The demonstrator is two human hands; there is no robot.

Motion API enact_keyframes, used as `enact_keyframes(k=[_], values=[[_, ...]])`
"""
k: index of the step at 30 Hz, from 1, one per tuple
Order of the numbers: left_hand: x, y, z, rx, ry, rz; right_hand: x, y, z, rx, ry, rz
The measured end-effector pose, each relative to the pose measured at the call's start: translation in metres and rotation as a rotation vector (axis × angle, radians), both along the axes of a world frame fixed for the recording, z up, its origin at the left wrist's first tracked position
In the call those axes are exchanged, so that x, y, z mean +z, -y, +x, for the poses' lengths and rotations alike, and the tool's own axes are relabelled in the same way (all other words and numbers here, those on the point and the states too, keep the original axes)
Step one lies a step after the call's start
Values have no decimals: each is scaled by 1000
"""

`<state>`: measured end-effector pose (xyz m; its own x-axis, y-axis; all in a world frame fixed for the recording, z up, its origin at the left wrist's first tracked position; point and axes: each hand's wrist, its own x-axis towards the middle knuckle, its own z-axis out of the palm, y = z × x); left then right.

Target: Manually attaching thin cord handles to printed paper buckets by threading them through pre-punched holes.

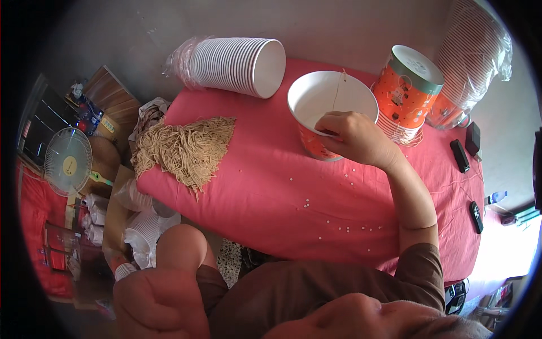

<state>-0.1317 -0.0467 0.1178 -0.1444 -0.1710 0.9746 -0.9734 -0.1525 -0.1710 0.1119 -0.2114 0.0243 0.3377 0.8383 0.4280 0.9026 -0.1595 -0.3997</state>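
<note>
A white-lined paper bucket with an orange outside stands upright on the pink-covered table. My right hand is at its near rim, the fingers pinched together over the opening. A thin tan cord runs from the far rim across the opening down to these fingertips, which seem to grip it; the fingertips are partly hidden. To the left lies a loose heap of tan cords. Small white beads are scattered on the cloth on the near side of the bucket. My left hand is not in view.
A stack of white buckets lies on its side at the back. Upside-down orange buckets and a plastic-wrapped stack stand at the right. Dark small devices lie by the right edge. A fan stands at far left.
</note>
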Motion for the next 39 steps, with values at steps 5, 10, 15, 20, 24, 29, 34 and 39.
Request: enact_keyframes(k=[5,10,15,20,24,29,34,39], values=[[-6,3,-22,36,-114,-50,-1,2,2,19,20,-15],[-11,0,-14,-41,-109,-1,2,-1,-1,19,1,-26],[-13,13,-30,3,-281,-184,1,1,0,15,6,-9],[-10,24,-45,130,-432,-244,1,1,0,5,-2,-24],[-7,5,3,-187,-89,4,0,-1,0,20,13,-28],[-8,-2,2,-92,-184,-134,0,0,-1,-10,-15,-27],[-3,-21,2,-262,-164,304,5,-4,-4,23,-14,-18],[-60,-25,47,-164,-409,-278,1,4,2,-5,-8,-22]])
